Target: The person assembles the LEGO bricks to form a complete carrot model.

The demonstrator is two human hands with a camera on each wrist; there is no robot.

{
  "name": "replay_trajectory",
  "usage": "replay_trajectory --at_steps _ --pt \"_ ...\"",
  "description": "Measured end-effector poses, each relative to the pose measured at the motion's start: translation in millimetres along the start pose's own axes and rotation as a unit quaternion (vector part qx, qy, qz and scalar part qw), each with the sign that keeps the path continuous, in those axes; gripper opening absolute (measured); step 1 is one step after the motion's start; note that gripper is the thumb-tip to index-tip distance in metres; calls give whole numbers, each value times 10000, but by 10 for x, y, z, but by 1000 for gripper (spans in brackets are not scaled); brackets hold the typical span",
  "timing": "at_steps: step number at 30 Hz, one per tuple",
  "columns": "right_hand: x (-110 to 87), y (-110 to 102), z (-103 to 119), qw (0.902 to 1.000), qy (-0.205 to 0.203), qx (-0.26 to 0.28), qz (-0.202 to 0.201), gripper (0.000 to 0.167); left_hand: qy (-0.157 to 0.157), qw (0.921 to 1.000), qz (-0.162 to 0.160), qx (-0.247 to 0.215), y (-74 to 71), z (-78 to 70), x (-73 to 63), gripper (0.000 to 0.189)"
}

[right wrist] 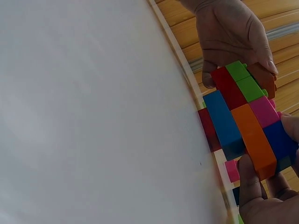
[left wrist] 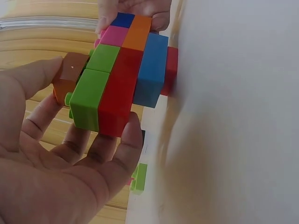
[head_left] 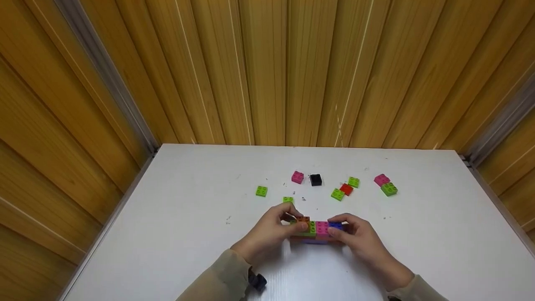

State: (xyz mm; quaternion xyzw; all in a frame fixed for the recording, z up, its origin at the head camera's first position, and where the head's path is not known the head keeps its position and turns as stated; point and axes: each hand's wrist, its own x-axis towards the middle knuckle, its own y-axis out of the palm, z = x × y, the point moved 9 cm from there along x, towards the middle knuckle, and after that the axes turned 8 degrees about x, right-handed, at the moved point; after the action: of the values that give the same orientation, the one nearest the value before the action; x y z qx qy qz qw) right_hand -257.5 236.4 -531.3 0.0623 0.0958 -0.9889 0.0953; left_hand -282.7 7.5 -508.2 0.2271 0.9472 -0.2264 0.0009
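**Many-coloured stack of studded plastic blocks [head_left: 322, 226] held from both ends**

We see the stack about midway between the left and right edges of the white, smooth surface [head_left: 184, 251], well apart from the far edge. We cannot tell whether its base touches the surface.

The left hand [head_left: 273, 230] holds the left end: its thumb presses a brown-orange square block [left wrist: 72, 69] at the studs on top, while fingers reach round below. We cannot tell whether that block sits fully down. The right hand [head_left: 360, 237] grips the other end, thumb by a dark blue block [left wrist: 123, 19].

Under the brown-orange block we find two lime-green blocks [left wrist: 88, 100], then a pink block [left wrist: 113, 36] and the dark blue one in the same row. Below that row lie a long red block [left wrist: 119, 88] and a long orange block [left wrist: 137, 32], end to end; beneath these, a light blue block [left wrist: 152, 70] and a small red base block [left wrist: 171, 70].

Between the stack and the far edge we count loose pieces: a lime-green square [head_left: 261, 191] furthest left, another lime-green square [head_left: 288, 200] just beyond the left hand, a pink square [head_left: 297, 177] near a black square [head_left: 316, 179], a red square [head_left: 346, 189] between two lime-green squares [head_left: 337, 194], and, nearest the far right corner, a pink-and-green pair [head_left: 389, 189].
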Motion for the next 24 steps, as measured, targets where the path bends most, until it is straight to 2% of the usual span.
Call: replay_trajectory --at_steps 6,11,16,21,24 --pt "-10 -22 37 9999 -140 59 -77 39 72 9999 17 124 5 -37 49 21" --pt "-6 -41 65 9998 -203 -1 -88 40 -32 9999 2 104 8 -60 72 20" --pt "11 -53 65 9999 -99 -38 -66 42 -121 9998 -27 139 1 -81 63 20" --pt "32 -30 49 9996 130 -201 143 43 -284 9996 -16 -7 1 -33 19 20" --pt "53 -71 62 9990 247 -277 230 44 -247 9997 -27 -66 11 -20 6 20"
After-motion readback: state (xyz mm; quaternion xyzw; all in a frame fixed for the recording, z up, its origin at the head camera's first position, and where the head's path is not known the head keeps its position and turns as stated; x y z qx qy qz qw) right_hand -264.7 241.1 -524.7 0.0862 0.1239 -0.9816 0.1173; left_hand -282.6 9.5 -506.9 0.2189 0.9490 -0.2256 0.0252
